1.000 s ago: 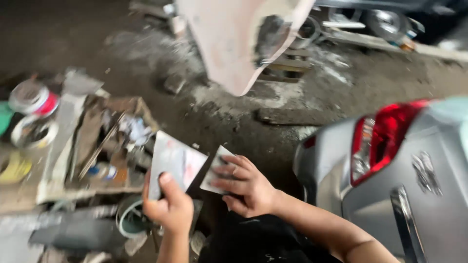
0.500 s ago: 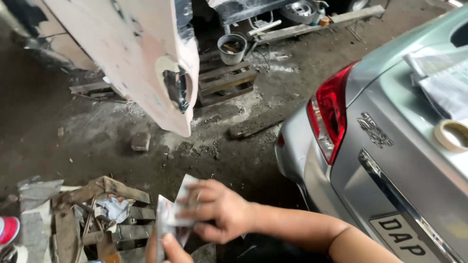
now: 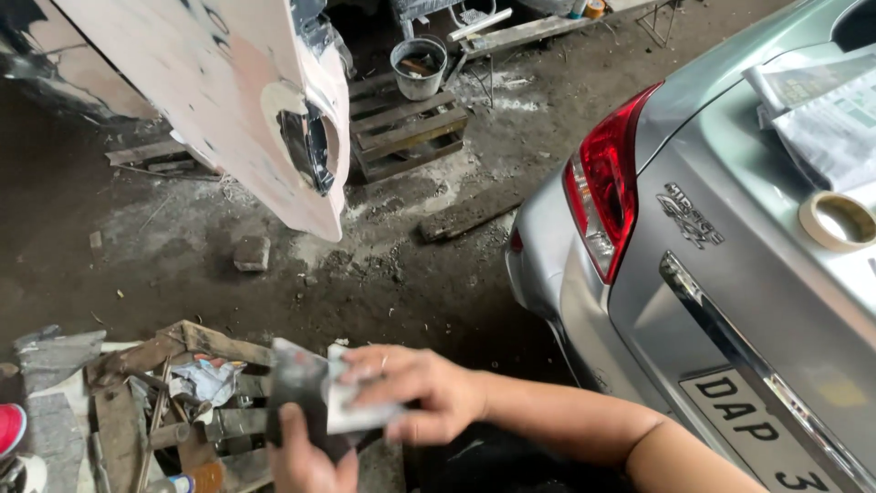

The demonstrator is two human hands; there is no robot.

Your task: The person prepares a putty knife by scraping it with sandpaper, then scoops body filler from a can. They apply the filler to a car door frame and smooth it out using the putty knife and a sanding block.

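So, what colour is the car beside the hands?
Silver car, with a red tail lamp; the head view shows it.

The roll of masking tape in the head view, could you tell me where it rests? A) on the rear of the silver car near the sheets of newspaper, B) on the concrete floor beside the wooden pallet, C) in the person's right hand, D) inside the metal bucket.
A: the roll of masking tape lies flat on the silver car, just below the sheets of newspaper spread there.

a grey, dust-smeared sheet of sandpaper [image 3: 315, 397], bent into a fold, held upright low in view above a cluttered wooden tray.
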